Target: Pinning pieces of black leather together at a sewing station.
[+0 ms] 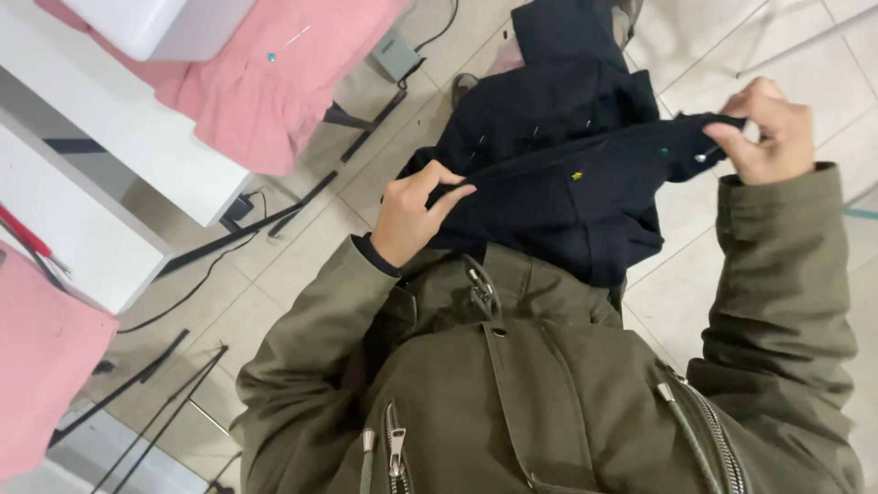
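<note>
We hold the dark navy garment (558,174) stretched between our hands, its pinned edge running as the long axis from the left hand (412,215), fingers (448,194) pinched on the fold, up to the right hand (768,133), clenched on the far end. The rest of the cloth hangs bunched above and below that edge, hiding its shape, and our olive jacket (549,393) covers what lies beneath. Beyond the left fingers the white surface (101,137) with pink fabric (265,82) crowds in, while bare floor tile (686,55) lies open past the right fingers.
</note>
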